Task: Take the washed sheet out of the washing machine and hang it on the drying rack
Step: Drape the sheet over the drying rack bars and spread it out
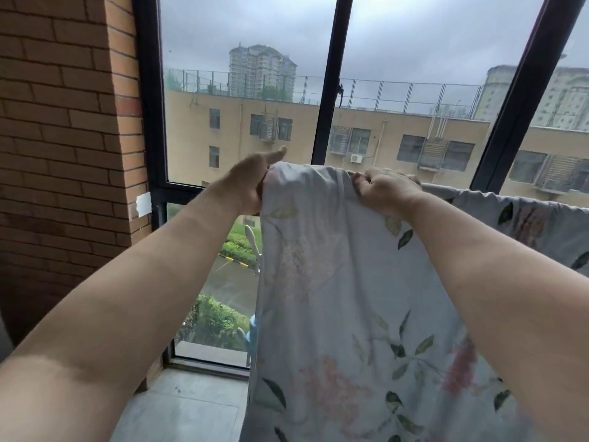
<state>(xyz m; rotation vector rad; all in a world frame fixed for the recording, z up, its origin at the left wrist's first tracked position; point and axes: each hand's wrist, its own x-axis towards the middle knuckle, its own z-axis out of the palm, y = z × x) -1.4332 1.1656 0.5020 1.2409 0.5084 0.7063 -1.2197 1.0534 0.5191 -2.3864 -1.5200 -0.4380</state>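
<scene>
Pale grey floral cotton sheet [334, 282], hanging below the hands: left hand [255, 183] and right hand [385, 189] are both gripping its top fold. Hanging step is underway; next is probably calling for spreading it leftward.

Wall: orange-brown brick wall [57, 138] fills the left side, with a small white plate [143, 204] fixed near its corner.
Window: straight ahead, tall panes in a dark window frame [331, 74], reaching right down to the floor.
Floor: pale grey floor tiles [191, 406] at the foot of the glass.
Outside: a long tan building [287, 135] across the way, a tower block [261, 71] behind it, green hedges [220, 320] and a road [229, 282] down below.
Light: heavy grey sky [255, 23], flat dull daylight coming in.
</scene>
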